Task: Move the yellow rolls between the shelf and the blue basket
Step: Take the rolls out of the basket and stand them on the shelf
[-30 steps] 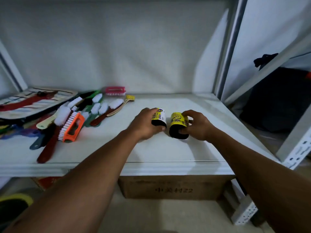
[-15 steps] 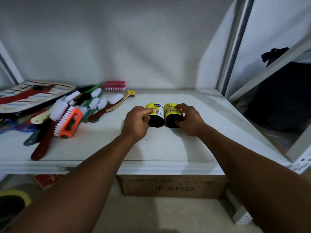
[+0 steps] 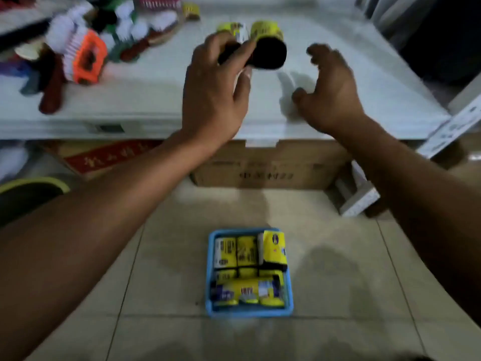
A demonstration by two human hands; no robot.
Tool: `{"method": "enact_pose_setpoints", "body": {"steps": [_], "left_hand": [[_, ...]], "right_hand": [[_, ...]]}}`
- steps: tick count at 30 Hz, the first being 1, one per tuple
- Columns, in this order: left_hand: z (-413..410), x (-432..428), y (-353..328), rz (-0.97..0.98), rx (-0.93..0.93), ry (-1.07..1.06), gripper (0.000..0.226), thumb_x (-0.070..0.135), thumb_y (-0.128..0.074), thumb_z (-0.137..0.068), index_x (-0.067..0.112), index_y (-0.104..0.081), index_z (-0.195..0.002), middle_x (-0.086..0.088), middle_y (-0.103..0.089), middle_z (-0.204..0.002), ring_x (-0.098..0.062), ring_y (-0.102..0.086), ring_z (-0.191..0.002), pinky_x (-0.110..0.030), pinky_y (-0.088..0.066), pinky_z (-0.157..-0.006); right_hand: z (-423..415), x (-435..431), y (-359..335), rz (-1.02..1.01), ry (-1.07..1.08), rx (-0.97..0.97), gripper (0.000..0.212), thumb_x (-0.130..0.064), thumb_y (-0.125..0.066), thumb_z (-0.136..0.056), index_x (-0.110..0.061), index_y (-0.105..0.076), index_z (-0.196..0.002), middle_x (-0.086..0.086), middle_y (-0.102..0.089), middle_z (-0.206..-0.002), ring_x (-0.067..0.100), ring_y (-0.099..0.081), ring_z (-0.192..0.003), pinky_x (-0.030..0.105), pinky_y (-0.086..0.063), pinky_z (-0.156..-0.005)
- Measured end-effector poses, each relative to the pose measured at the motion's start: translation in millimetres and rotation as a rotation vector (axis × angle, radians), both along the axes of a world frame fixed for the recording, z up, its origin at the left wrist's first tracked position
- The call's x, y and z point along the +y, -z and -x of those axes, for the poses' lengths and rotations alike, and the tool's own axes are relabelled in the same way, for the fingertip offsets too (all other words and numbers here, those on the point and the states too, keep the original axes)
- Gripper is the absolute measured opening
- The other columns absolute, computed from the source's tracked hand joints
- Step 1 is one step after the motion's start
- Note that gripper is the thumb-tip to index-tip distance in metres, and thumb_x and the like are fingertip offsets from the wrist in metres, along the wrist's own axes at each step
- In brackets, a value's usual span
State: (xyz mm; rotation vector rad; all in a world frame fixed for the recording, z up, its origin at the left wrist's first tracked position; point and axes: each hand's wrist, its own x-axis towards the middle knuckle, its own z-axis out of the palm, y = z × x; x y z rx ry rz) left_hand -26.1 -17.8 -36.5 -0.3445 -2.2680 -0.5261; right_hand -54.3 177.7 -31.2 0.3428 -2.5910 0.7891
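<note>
Two yellow rolls with black ends lie side by side on the white shelf point(image 3: 364, 82), the left roll point(image 3: 233, 28) and the right roll point(image 3: 269, 45). My left hand point(image 3: 216, 92) hovers in front of the left roll, its loose, spread fingers still across that roll's black end. My right hand point(image 3: 330, 92) is open, to the right of the rolls and apart from them. On the tiled floor below stands the blue basket point(image 3: 247, 312) with several yellow rolls packed inside.
A pile of scrubbing brushes, one of them orange point(image 3: 88, 58), covers the shelf's left part. Under the shelf sit a cardboard box point(image 3: 268, 168) and a red box point(image 3: 104, 157). A white shelf foot point(image 3: 358, 201) stands right of the box.
Both hands have pulled back from the two rolls, which now lie on the shelf. My right hand has let go. The view has tilted down, so the basket on the floor shows.
</note>
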Motion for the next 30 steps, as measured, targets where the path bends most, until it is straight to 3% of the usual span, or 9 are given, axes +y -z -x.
{"method": "enact_pose_setpoints", "body": {"steps": [2, 5, 8, 13, 18, 23, 25, 28, 30], "left_hand": [[-46, 22, 17, -0.046, 0.018, 0.156, 0.034, 0.014, -0.051, -0.094, 0.007, -0.062, -0.125, -0.015, -0.059, -0.120, -0.029, -0.056, -0.110, -0.040, -0.047, -0.091], [-105, 50, 68, -0.104, -0.279, 0.264, 0.038, 0.010, -0.051, -0.087, 0.009, -0.062, -0.122, -0.010, -0.061, -0.117, -0.028, -0.060, -0.104, -0.039, -0.050, -0.088], [-129, 56, 128, 0.007, -0.759, 0.162, 0.050, 0.023, -0.054, -0.088, 0.018, -0.048, -0.137, -0.004, -0.053, -0.135, -0.027, -0.054, -0.118, -0.042, -0.049, -0.094], [-132, 47, 211, 0.170, -1.216, 0.021, 0.096, 0.035, -0.076, -0.071, 0.014, -0.023, -0.148, -0.008, -0.038, -0.146, -0.031, -0.043, -0.132, -0.044, -0.045, -0.100], [-130, 65, 251, 0.147, -1.349, 0.114, 0.126, 0.037, -0.086, -0.063, 0.010, -0.004, -0.154, -0.012, -0.021, -0.159, -0.033, -0.032, -0.141, -0.044, -0.036, -0.110], [-146, 69, 281, 0.058, -1.476, 0.105, 0.126, 0.030, -0.087, -0.065, 0.015, 0.001, -0.154, -0.011, -0.038, -0.150, -0.030, -0.046, -0.131, -0.041, -0.042, -0.106], [-146, 64, 295, 0.026, -1.437, 0.064, 0.114, 0.030, -0.083, -0.069, 0.015, -0.007, -0.154, -0.013, -0.045, -0.143, -0.031, -0.052, -0.124, -0.039, -0.045, -0.101], [-142, 59, 314, 0.013, -1.450, 0.068, 0.092, 0.060, -0.067, -0.068, 0.021, -0.034, -0.145, -0.007, -0.058, -0.130, -0.031, -0.057, -0.116, -0.043, -0.047, -0.099], [-140, 54, 311, -0.085, -1.416, 0.092, 0.092, 0.051, -0.075, -0.065, 0.020, -0.035, -0.143, -0.004, -0.055, -0.132, -0.031, -0.055, -0.119, -0.047, -0.048, -0.099]], "right_hand": [[-48, 11, 17, 0.075, -0.032, 0.184, 0.044, -0.013, -0.056, -0.078, -0.005, -0.056, -0.121, 0.013, -0.058, -0.117, 0.026, -0.057, -0.107, 0.032, -0.048, -0.086], [-117, 22, 62, 0.054, -0.103, 0.250, 0.019, -0.004, -0.056, -0.073, -0.003, -0.064, -0.090, 0.013, -0.064, -0.089, 0.030, -0.058, -0.086, 0.036, -0.045, -0.074], [-152, 31, 134, 0.050, -0.133, -0.187, 0.021, -0.004, -0.060, -0.069, -0.012, -0.067, -0.087, 0.003, -0.068, -0.087, 0.023, -0.062, -0.080, 0.036, -0.051, -0.072], [-174, 34, 223, -0.066, -0.139, -0.837, 0.071, -0.013, -0.079, -0.066, -0.008, -0.052, -0.131, 0.011, -0.057, -0.125, 0.027, -0.054, -0.118, 0.020, -0.038, -0.087], [-172, 23, 264, 0.083, -0.128, -0.891, 0.085, -0.042, -0.068, -0.047, -0.010, -0.049, -0.124, 0.009, -0.052, -0.121, 0.025, -0.053, -0.114, 0.022, -0.040, -0.089], [-173, 21, 268, 0.065, -0.139, -0.861, 0.101, -0.027, -0.084, -0.060, -0.008, -0.031, -0.145, 0.014, -0.043, -0.137, 0.029, -0.050, -0.123, 0.032, -0.043, -0.100], [-175, 20, 270, 0.078, -0.138, -0.877, 0.109, -0.029, -0.085, -0.060, -0.009, -0.024, -0.149, 0.014, -0.037, -0.142, 0.028, -0.049, -0.125, 0.033, -0.042, -0.103], [-175, 20, 277, 0.151, -0.121, -0.866, 0.110, -0.021, -0.087, -0.060, -0.010, -0.024, -0.149, 0.012, -0.037, -0.146, 0.024, -0.045, -0.130, 0.016, -0.033, -0.099], [-173, 21, 280, 0.178, -0.119, -0.864, 0.111, -0.010, -0.087, -0.059, -0.012, -0.023, -0.150, 0.009, -0.037, -0.148, 0.021, -0.041, -0.133, 0.008, -0.027, -0.093]]}}
